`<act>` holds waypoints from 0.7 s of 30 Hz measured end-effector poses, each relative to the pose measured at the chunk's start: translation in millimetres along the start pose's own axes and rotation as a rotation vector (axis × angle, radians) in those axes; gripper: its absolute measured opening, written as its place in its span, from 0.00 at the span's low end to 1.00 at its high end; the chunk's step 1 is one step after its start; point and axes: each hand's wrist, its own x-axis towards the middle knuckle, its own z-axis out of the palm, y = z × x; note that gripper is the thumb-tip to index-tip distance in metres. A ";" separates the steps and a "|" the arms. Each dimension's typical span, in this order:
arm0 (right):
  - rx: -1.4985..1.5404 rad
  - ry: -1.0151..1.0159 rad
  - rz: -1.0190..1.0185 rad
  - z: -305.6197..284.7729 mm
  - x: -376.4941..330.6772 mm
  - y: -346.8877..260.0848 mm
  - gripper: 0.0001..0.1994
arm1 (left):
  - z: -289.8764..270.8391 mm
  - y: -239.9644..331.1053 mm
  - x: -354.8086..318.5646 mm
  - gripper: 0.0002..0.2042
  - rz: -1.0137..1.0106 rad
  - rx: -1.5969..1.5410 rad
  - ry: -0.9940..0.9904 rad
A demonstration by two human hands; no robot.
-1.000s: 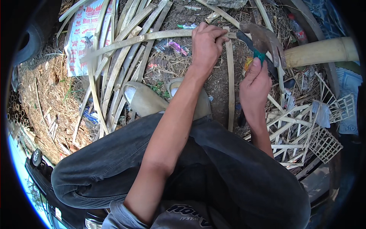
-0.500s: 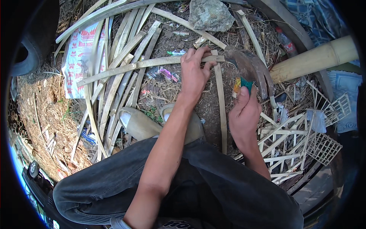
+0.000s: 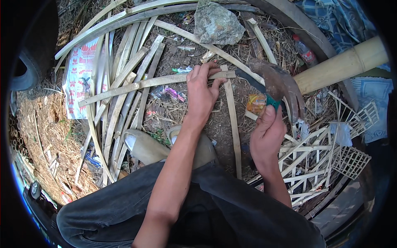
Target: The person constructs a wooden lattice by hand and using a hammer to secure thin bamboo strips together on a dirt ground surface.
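Observation:
Near the middle, my left hand [image 3: 201,89] is closed on a long pale bamboo strip [image 3: 136,84], which runs left across a pile of other strips. Its right end sticks out just past my fingers and lies over a second, upright bamboo strip [image 3: 232,124]. My right hand [image 3: 268,134] grips a knife by its green handle [image 3: 271,101], thumb on top. The dark blade [image 3: 251,81] points up and left, its tip close to the held strip's end. Beside the handle is a brown, weathered, pronged piece [image 3: 281,80], perhaps wood; part of the knife is hidden there.
Several bamboo strips [image 3: 124,62] lie at the left over a printed white sack [image 3: 74,101]. A grey rock [image 3: 218,22] sits at the top. A thick bamboo pole [image 3: 341,64], a plastic bottle [image 3: 304,51] and woven bamboo lattice pieces [image 3: 351,161] are at the right.
The knife has turned so its blade shows beyond the strip's end, and my right hand has moved slightly down. My left hand still holds the strip. The whole view has shifted a little.

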 end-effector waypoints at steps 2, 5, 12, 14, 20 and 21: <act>0.092 0.104 -0.041 2.5 -6.9 2.5 0.20 | 0.6 -3.8 -4.0 0.21 -0.003 0.025 0.004; -0.286 -0.153 -0.027 26.7 0.9 11.9 0.21 | 3.4 -7.1 -4.2 0.21 0.004 -0.014 0.005; -0.037 -0.040 0.045 22.1 -6.5 9.6 0.15 | 5.4 -3.4 -0.3 0.20 0.035 -0.006 0.029; -0.225 -0.157 0.053 31.6 1.5 12.4 0.16 | 2.5 -3.5 -0.9 0.20 0.038 -0.012 0.029; -0.134 0.023 -0.085 27.4 -12.6 18.9 0.19 | 6.7 -1.5 -2.1 0.20 0.020 -0.042 0.024; -0.325 -0.025 -0.115 33.3 -6.2 18.5 0.19 | 5.7 -5.5 -2.6 0.20 0.027 -0.043 0.029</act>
